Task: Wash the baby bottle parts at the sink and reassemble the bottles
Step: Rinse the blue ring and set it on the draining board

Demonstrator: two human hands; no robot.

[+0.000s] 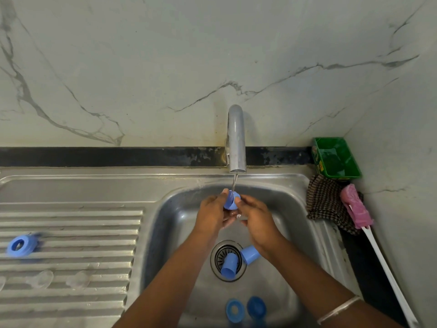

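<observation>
Over the steel sink (295, 209), under the running tap (236, 138), we gripped a blue cap (230, 201) between our left hand (211, 213) and right hand (256, 217).

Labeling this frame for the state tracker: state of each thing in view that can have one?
Tap: running, thin stream.
Held cap: under the stream, gripped by left hand and right hand.
Two caps: on their sides at the drain.
Two rings: flat in the sink.
Drainboard ring: tilted, blurred.
Brush: lying on counter.
</observation>
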